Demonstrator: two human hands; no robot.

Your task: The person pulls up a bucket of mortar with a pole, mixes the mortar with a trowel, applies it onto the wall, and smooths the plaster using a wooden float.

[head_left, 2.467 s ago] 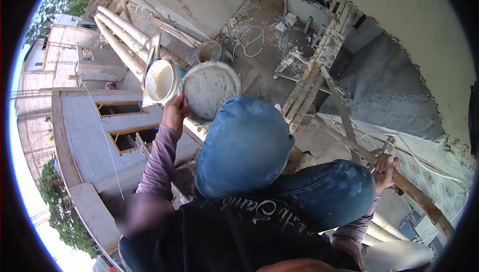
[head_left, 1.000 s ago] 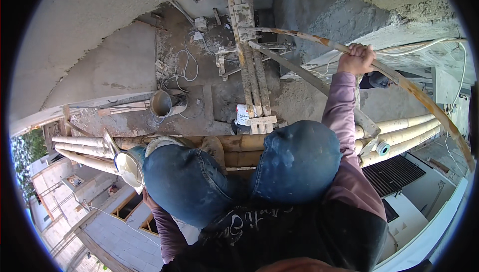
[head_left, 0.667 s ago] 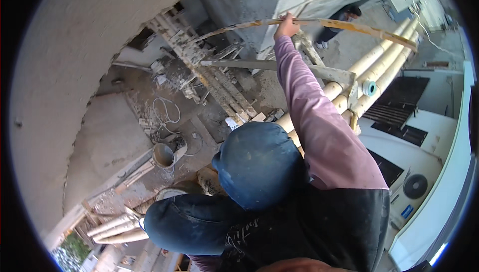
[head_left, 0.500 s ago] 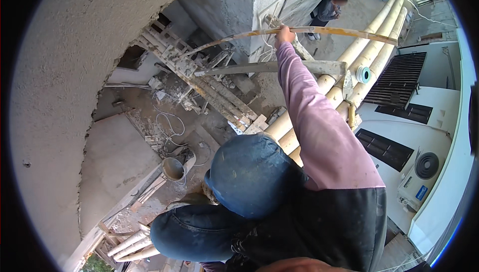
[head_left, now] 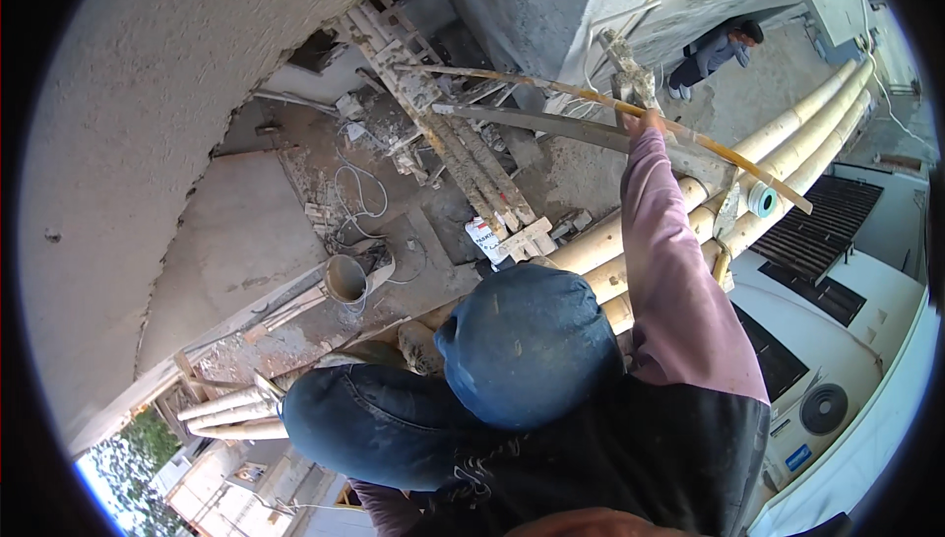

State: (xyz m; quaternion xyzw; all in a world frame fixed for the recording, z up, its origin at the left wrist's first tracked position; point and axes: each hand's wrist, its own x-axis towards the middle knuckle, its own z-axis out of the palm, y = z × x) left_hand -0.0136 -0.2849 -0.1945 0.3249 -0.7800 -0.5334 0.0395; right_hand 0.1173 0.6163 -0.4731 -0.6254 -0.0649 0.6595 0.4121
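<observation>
scaffold poles (head_left: 787, 158); right hand (head_left: 645, 122) grips rail (head_left: 591, 96), left hand hidden.

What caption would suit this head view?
High on bamboo scaffolding, the right hand grips a curved yellow bar beside a rough plastered wall.

A rough grey plastered wall (head_left: 148, 143) curves along the left in daylight. Far below lies a dusty concrete floor (head_left: 246, 242) strewn with rubble, beside a wooden ladder (head_left: 463, 153).

Below: metal bucket (head_left: 346, 278) on rubble-strewn ground, coiled wire (head_left: 356, 192) nearby, plaster-crusted wooden ladder (head_left: 448, 138), AC unit (head_left: 823, 409) at right.
</observation>
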